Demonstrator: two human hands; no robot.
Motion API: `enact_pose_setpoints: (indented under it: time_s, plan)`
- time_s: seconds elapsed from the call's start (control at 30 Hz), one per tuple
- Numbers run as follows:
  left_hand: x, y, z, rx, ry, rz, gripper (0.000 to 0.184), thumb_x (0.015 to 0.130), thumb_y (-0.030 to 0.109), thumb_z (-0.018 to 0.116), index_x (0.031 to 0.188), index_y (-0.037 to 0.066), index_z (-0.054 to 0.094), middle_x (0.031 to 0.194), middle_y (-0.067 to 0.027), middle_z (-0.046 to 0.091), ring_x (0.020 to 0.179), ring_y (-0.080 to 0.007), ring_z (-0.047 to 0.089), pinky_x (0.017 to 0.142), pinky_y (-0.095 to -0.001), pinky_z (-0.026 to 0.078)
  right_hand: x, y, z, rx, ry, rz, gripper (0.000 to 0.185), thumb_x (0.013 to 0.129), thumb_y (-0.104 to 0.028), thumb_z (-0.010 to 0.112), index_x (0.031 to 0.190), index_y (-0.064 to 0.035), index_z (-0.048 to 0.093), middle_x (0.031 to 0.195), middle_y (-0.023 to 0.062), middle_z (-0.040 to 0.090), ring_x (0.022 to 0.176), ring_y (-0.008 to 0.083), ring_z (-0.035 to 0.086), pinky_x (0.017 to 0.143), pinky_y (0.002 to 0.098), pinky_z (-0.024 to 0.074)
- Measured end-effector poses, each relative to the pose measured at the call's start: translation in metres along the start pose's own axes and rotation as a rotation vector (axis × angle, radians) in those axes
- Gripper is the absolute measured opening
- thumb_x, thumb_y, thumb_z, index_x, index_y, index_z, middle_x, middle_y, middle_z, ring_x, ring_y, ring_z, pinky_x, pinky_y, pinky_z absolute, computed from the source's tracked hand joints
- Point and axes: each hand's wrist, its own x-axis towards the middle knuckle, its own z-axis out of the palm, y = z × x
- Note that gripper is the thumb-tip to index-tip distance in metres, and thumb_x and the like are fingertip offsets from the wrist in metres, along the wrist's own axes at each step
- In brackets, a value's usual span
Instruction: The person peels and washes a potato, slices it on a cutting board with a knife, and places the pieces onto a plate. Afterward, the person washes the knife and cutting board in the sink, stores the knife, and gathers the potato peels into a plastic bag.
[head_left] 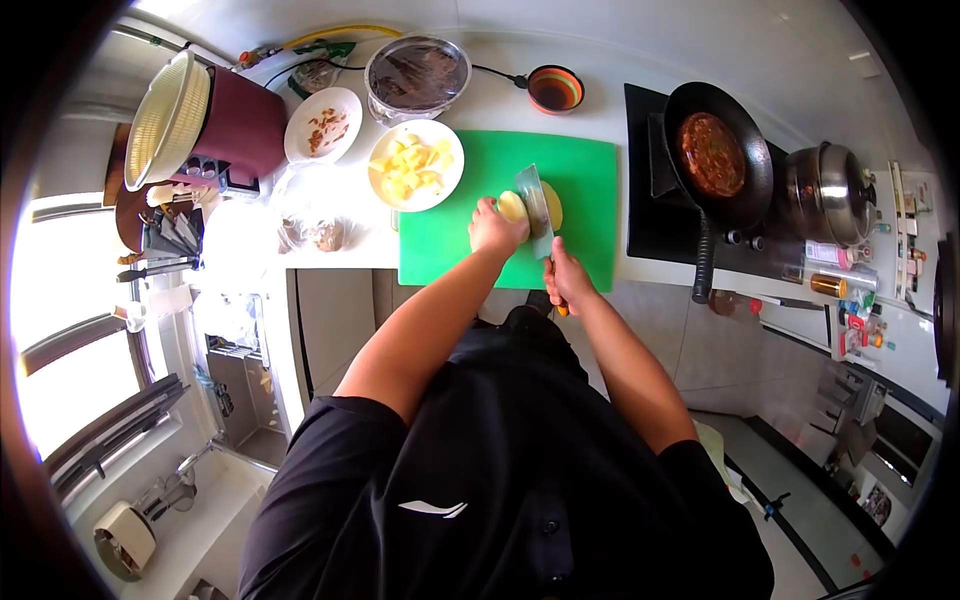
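On the green cutting board [450, 245], my left hand [496, 230] has its fingers closed round a pale yellow potato piece [512, 207]. Right of it, my right hand [567, 277] grips the orange handle of a cleaver [536, 210]. The broad blade stands between the held piece and another pale piece [552, 205], which lies partly behind the blade. A white bowl of yellow chunks [417, 200] overlaps the board's upper left corner.
To the right, a black pan [752, 178] with reddish-brown food sits on the stove [645, 235], beside a steel pot [843, 195]. Behind the board are a covered bowl [418, 75] and a small orange bowl [555, 90]. A white plate [345, 100] stands further left.
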Motion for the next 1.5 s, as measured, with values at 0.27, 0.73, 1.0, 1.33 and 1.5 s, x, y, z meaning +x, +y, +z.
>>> enact_pose_setpoints:
  time_s: [0.27, 0.73, 1.0, 1.33, 1.5]
  plan:
    - [0.005, -0.004, 0.016, -0.109, 0.072, -0.081, 0.061, 0.083, 0.03, 0.074, 0.137, 0.009, 0.056, 0.134, -0.0191, 0.058, 0.117, -0.0385, 0.06, 0.102, -0.0457, 0.051, -0.002, -0.006, -0.003, -0.193, 0.141, -0.096, 0.067, 0.107, -0.064, 0.032, 0.072, -0.0089, 0.048, 0.056, 0.0022, 0.045, 0.041, 0.0147, 0.048, 0.04, 0.0324, 0.0385]
    - [0.049, -0.062, 0.086, -0.401, 0.154, -0.163, 0.048, 0.075, 0.02, 0.085, 0.115, 0.002, 0.064, 0.099, -0.0106, 0.072, 0.087, -0.0234, 0.071, 0.08, -0.0362, 0.058, -0.03, 0.013, 0.021, -0.635, 0.256, -0.29, 0.068, 0.108, -0.061, 0.034, 0.081, -0.0024, 0.056, 0.067, 0.0111, 0.055, 0.059, 0.028, 0.052, 0.056, 0.041, 0.0415]
    - [0.015, -0.025, 0.039, -0.314, 0.092, -0.137, 0.048, 0.076, 0.023, 0.086, 0.113, 0.002, 0.064, 0.098, -0.0098, 0.072, 0.087, -0.0242, 0.071, 0.081, -0.0369, 0.058, -0.037, 0.01, -0.002, -0.563, 0.13, -0.239, 0.064, 0.107, -0.064, 0.035, 0.078, -0.0083, 0.048, 0.058, 0.0005, 0.045, 0.036, 0.0119, 0.039, 0.035, 0.03, 0.0332]
    - [0.017, -0.027, 0.041, -0.361, 0.072, -0.157, 0.048, 0.075, 0.021, 0.085, 0.114, 0.002, 0.064, 0.098, -0.0091, 0.071, 0.087, -0.0236, 0.071, 0.081, -0.0367, 0.058, -0.03, -0.011, 0.001, -0.504, 0.039, -0.053, 0.068, 0.106, -0.067, 0.032, 0.074, -0.0085, 0.046, 0.056, 0.0018, 0.045, 0.035, 0.0148, 0.043, 0.035, 0.0319, 0.0351]
    - [0.021, -0.036, 0.05, -0.439, 0.042, -0.161, 0.045, 0.078, 0.02, 0.083, 0.114, 0.002, 0.064, 0.099, -0.0084, 0.07, 0.087, -0.022, 0.069, 0.08, -0.0351, 0.057, 0.019, 0.009, 0.007, -0.608, 0.085, -0.221, 0.068, 0.106, -0.067, 0.033, 0.071, -0.0096, 0.044, 0.054, 0.0011, 0.042, 0.035, 0.015, 0.042, 0.035, 0.0326, 0.0351]
